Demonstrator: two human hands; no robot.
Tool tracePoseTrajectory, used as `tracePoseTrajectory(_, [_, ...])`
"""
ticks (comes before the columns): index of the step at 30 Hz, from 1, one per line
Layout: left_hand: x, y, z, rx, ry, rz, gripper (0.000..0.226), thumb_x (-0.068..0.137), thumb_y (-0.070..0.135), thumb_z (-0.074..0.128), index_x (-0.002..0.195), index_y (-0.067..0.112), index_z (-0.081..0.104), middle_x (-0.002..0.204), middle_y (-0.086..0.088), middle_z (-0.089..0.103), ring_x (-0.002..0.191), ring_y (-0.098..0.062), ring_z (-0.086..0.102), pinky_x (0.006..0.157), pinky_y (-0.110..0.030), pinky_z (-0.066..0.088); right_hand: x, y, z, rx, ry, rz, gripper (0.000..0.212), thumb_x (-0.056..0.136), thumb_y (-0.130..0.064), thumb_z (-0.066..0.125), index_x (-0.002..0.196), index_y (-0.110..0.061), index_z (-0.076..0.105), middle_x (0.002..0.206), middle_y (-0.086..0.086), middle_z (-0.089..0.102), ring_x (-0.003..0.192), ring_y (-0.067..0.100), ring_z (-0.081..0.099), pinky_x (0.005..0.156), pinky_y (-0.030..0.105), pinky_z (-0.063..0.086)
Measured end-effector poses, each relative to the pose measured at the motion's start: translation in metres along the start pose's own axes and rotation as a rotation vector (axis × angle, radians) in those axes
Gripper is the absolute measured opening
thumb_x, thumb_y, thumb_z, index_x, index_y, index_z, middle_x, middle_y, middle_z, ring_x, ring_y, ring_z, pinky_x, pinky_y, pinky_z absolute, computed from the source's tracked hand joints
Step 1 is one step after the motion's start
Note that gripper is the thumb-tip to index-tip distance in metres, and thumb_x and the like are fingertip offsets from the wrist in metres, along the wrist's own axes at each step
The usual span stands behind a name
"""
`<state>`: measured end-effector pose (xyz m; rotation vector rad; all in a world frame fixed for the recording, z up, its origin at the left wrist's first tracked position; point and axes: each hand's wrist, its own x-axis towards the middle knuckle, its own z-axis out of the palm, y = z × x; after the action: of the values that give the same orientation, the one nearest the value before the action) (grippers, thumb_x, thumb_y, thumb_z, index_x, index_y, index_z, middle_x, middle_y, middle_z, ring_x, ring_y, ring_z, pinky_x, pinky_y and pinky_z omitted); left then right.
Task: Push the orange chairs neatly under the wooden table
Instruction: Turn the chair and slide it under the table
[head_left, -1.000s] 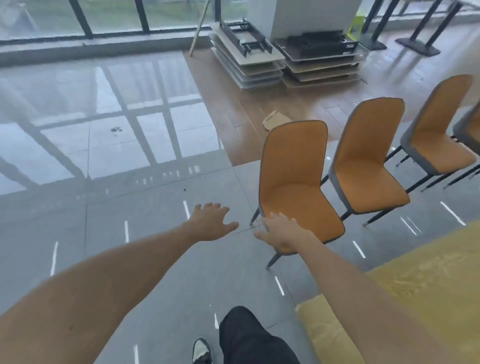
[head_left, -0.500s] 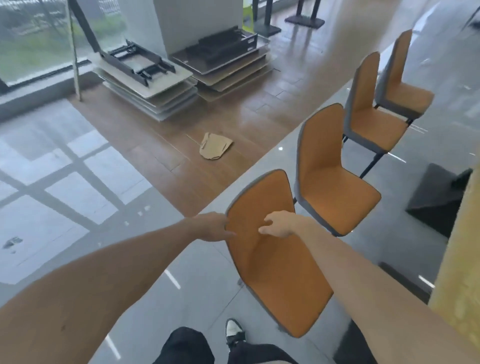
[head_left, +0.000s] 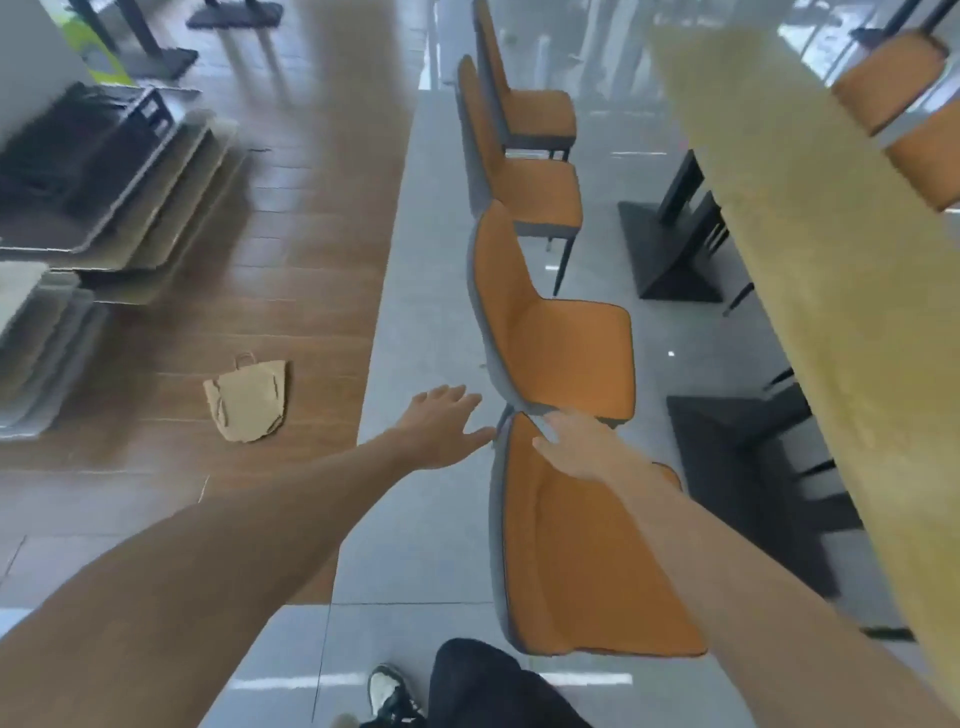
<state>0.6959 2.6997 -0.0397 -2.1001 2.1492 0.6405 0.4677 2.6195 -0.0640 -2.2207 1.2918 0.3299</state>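
A row of orange chairs with grey backs runs away from me, left of the long wooden table. The nearest chair is just below me, its seat facing the table. My right hand lies flat on the top of its backrest, fingers spread. My left hand hovers open just left of the backrest, not touching it. The second chair stands right behind. Two more chairs stand farther back.
Black table bases stand on the grey floor under the table. Other orange chairs are on the table's far side. A brown paper bag lies on the wood floor at left, with stacked tabletops beyond. My shoe is at the bottom.
The view has swung right, so the chair row now runs straight ahead. My left hand came off the backrest edge and opened; my right hand stays on the backrest top.
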Motion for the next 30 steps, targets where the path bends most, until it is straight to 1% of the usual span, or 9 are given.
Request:
tracePoseTrajectory(3, [0.036,0.0,-0.01,0.036,-0.018,0.189,0.067,0.101,0.061,0.033,0.148,0.014,0.04,0.153,-0.01,0.041,0.142,-0.03,0.035,0.116,-0.045,0.028,-0.008,0.005,0.013,0.164,0.169,0.186,0.055,0.099,-0.052,0.035,0.14,-0.017,0.044,0.14,0.006,0.047,0.122,0.027,0.049,0.1,0.049,0.044])
tracePoseTrajectory(8, [0.092,0.014,-0.016,0.054,-0.134,0.422,0.072,0.103,0.059,0.035,0.159,0.016,0.022,0.168,-0.01,0.013,0.155,-0.029,0.009,0.124,-0.049,0.015,-0.017,0.017,0.046,0.347,0.381,0.483,0.041,0.098,-0.046,0.042,0.125,-0.016,0.05,0.117,0.006,0.055,0.11,0.03,0.056,0.086,0.043,0.049])
tracePoseTrajectory(12, [0.12,0.026,-0.005,0.096,-0.222,0.544,0.074,0.102,0.061,0.033,0.161,0.019,0.015,0.17,-0.004,0.005,0.155,-0.025,0.003,0.124,-0.051,0.013,-0.023,0.008,0.074,0.531,0.465,0.815,0.068,0.097,-0.048,0.045,0.151,-0.013,0.024,0.151,0.012,0.039,0.129,0.034,0.047,0.099,0.048,0.044])
tracePoseTrajectory(15, [0.127,0.031,0.012,0.139,-0.28,0.676,0.071,0.103,0.057,0.035,0.159,0.018,0.017,0.169,-0.006,0.007,0.155,-0.026,0.005,0.124,-0.051,0.013,-0.021,-0.017,0.099,0.665,0.454,0.913,0.069,0.098,-0.052,0.044,0.152,-0.016,0.023,0.152,0.012,0.037,0.131,0.034,0.047,0.102,0.05,0.045])
tracePoseTrajectory(19, [0.148,0.032,0.03,0.27,-0.43,0.852,0.057,0.102,0.055,0.032,0.144,0.019,0.043,0.155,-0.003,0.035,0.145,-0.026,0.027,0.118,-0.053,0.021,-0.031,-0.054,0.121,0.627,0.587,1.131,0.06,0.09,-0.055,0.027,0.12,-0.01,0.054,0.113,0.008,0.06,0.106,0.032,0.057,0.091,0.05,0.049])
tracePoseTrajectory(22, [0.161,0.019,0.041,0.358,-0.595,0.942,0.037,0.101,0.05,0.031,0.095,0.025,0.057,0.116,-0.001,0.057,0.115,-0.025,0.049,0.108,-0.05,0.033,-0.031,-0.094,0.142,0.643,0.524,1.264,0.061,0.086,-0.057,0.013,0.087,-0.019,0.061,0.083,-0.002,0.061,0.079,0.022,0.058,0.082,0.045,0.051])
tracePoseTrajectory(25, [0.166,0.007,0.051,0.374,-0.577,1.013,0.041,0.101,0.052,0.03,0.095,0.024,0.059,0.116,0.001,0.06,0.117,-0.023,0.048,0.114,-0.047,0.025,-0.024,-0.121,0.151,0.721,0.608,1.507,0.065,0.083,-0.06,0.015,0.052,-0.017,0.053,0.045,-0.006,0.048,0.045,0.012,0.046,0.048,0.024,0.032])
tracePoseTrajectory(27, [0.166,0.007,0.059,0.361,-0.471,1.059,0.045,0.098,0.053,0.031,0.093,0.02,0.062,0.108,0.0,0.062,0.114,-0.023,0.049,0.117,-0.044,0.018,-0.02,-0.132,0.152,0.647,0.687,1.52,0.056,0.086,-0.052,0.031,0.044,-0.018,0.042,0.036,-0.006,0.035,0.036,0.007,0.034,0.046,0.02,0.018])
tracePoseTrajectory(30, [0.163,0.008,0.064,0.363,-0.422,1.08,0.046,0.092,0.053,0.032,0.079,0.019,0.06,0.094,-0.003,0.059,0.103,-0.028,0.049,0.104,-0.042,0.035,-0.014,-0.149,0.157,0.464,0.759,1.504,0.048,0.087,-0.04,0.042,0.046,-0.02,0.028,0.04,-0.006,0.021,0.042,0.007,0.021,0.054,0.022,0.014])
